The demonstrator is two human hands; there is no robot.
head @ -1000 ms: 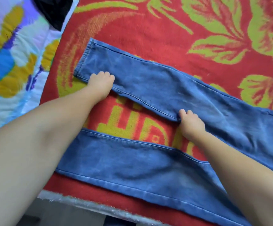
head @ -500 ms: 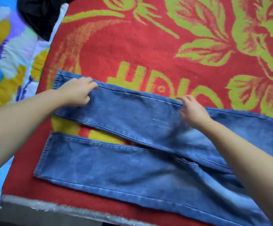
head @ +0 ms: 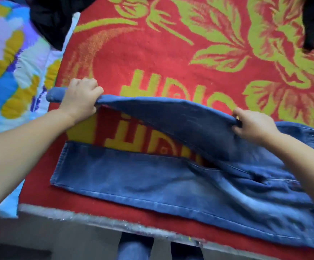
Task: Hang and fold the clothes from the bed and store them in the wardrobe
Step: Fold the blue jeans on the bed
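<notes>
The jeans (head: 152,177) lie on the red blanket (head: 171,59) along the near edge of the bed, waist toward the right, hems toward the left. The near leg rests flat. The far leg, flat on the blanket half a second ago, is now raised off it along its outer edge.

Left hand (head: 81,99): grip closed around the far leg close to its hem; the hem end protrudes to the left of the fist. Right hand (head: 253,124): grip closed, fingers curled over the same leg's edge nearer the thigh. A second ago both hands lay on the inner seam; they have since moved to the outer edge and lifted it.

Judgement: the lengthwise fold has begun. The raised leg is likely to be brought toward the near edge and laid onto the flat leg, seams aligned. The fold is not yet complete.

Dark garments (head: 53,21) remain at the far left of the bed, beside a floral pillow (head: 8,72).
</notes>
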